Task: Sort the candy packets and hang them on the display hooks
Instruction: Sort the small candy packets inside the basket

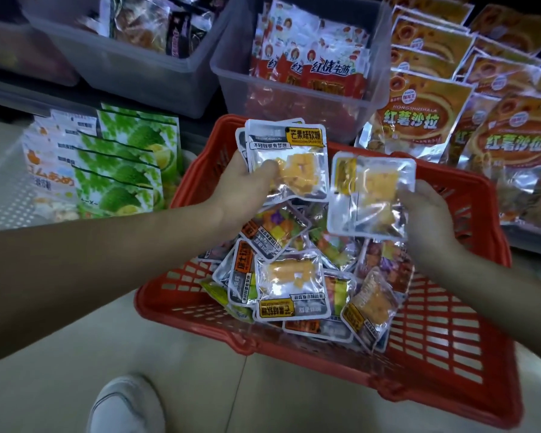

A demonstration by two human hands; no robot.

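Note:
My left hand (242, 190) grips a small stack of clear candy packets (289, 151) with yellow cubes and a yellow label, held upright above the red basket (444, 335). My right hand (427, 218) pinches one more yellow candy packet (370, 195) by its right edge, just right of the stack. Below them the basket holds a loose pile of mixed candy packets (297, 276), yellow, multicoloured and orange ones. No display hooks are in view.
The basket stands on a pale tiled floor. Behind it are clear plastic bins (228, 89) of red snack packs, orange sweet-potato bags (419, 123) at the right, and green durian bags (125, 170) at the left. A white shoe (128, 407) shows at the bottom.

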